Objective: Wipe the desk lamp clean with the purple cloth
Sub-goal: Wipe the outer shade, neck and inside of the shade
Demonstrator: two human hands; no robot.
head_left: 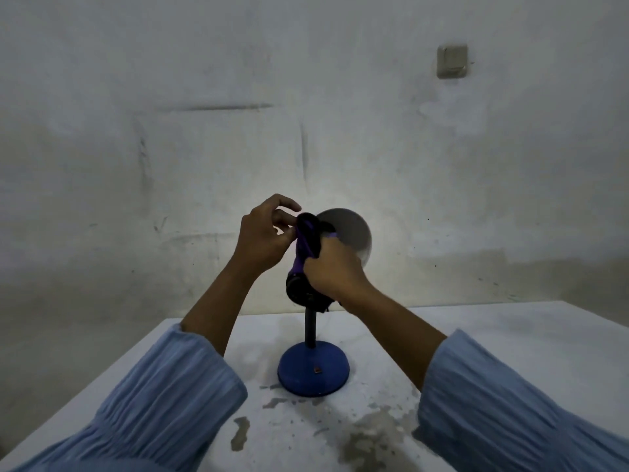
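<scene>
A desk lamp stands on the white table [510,335], with a round blue base [313,371], a dark stem [310,327] and a grey shade [350,229] that faces away towards the wall. The purple cloth [306,243] is draped over the lamp's neck behind the shade and hangs down to the top of the stem. My left hand [263,235] pinches the cloth's upper end with thumb and fingers. My right hand [332,270] grips the cloth around the neck, just below the shade. The neck itself is hidden by cloth and hands.
The table's white top is worn, with grey patches [371,434] near the front. A stained wall rises close behind the lamp, with a switch plate [452,61] high on the right. The table's left edge [88,379] runs diagonally towards me.
</scene>
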